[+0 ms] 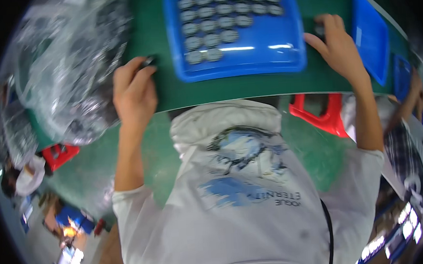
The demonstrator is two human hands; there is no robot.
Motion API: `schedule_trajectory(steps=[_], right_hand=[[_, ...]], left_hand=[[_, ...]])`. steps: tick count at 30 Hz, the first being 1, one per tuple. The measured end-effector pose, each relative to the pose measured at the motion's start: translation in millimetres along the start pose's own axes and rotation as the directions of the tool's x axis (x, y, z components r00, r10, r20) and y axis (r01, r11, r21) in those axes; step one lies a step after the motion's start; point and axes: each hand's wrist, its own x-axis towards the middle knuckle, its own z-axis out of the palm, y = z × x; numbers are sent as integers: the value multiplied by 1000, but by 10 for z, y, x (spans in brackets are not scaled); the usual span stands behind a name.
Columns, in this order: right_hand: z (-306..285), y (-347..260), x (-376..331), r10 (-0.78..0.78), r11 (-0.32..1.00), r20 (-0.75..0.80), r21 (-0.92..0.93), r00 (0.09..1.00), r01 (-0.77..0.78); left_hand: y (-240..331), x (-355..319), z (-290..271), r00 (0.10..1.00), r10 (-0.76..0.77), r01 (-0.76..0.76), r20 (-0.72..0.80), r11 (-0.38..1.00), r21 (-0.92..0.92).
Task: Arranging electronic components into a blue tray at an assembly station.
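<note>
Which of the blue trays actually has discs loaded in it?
The large blue tray between the two hands; rows of round grey discs fill its far part. The smaller blue tray beyond the right hand shows none.

The blue tray looks like smooth, glossy plastic, with bright streaks of light along its bare lower part. The round discs lying in it look dull grey and metallic, with dark rims. Under the tray, the bench has a flat, matt green top. Left of the tray, a big bag is thin, clear, crinkled plastic film that shines. Below the tray, the shirt is soft, matt white cloth with a printed picture.
</note>
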Motion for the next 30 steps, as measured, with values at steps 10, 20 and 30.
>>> schedule_trajectory(steps=[10,20,30], right_hand=[[-149,53,-49,122,989,98,70,988,-130],[-312,49,80,161,958,203,204,966,-203],[-214,85,-76,-108,982,46,158,993,100]], left_hand=[[12,-90,-116,975,133,-118,178,989,-94],[128,-41,33,988,-155,155,19,988,-21],[-93,150,-215,991,-34,57,128,982,-179]])
